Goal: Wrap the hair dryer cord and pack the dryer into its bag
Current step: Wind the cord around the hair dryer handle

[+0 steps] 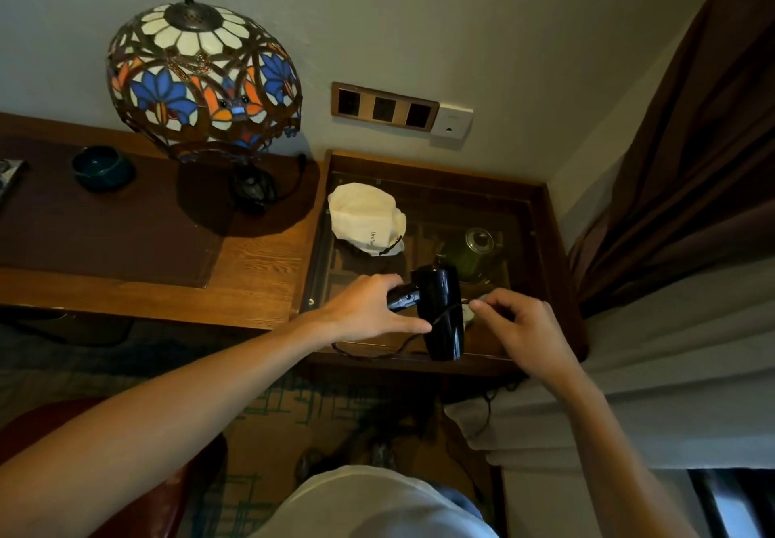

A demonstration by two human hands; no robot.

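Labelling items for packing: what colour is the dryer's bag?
Cream-white bag with a dark drawstring, seen in the head view.

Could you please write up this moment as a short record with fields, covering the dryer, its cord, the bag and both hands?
dryer: black hair dryer, held above the glass-topped side table
left hand: left hand grips the dryer's handle
right hand: right hand pinches the cord beside the barrel
cord: cord crosses the barrel, loops below the left hand; not yet wound
bag: white drawstring bag, crumpled on the table behind the dryer
packed: no
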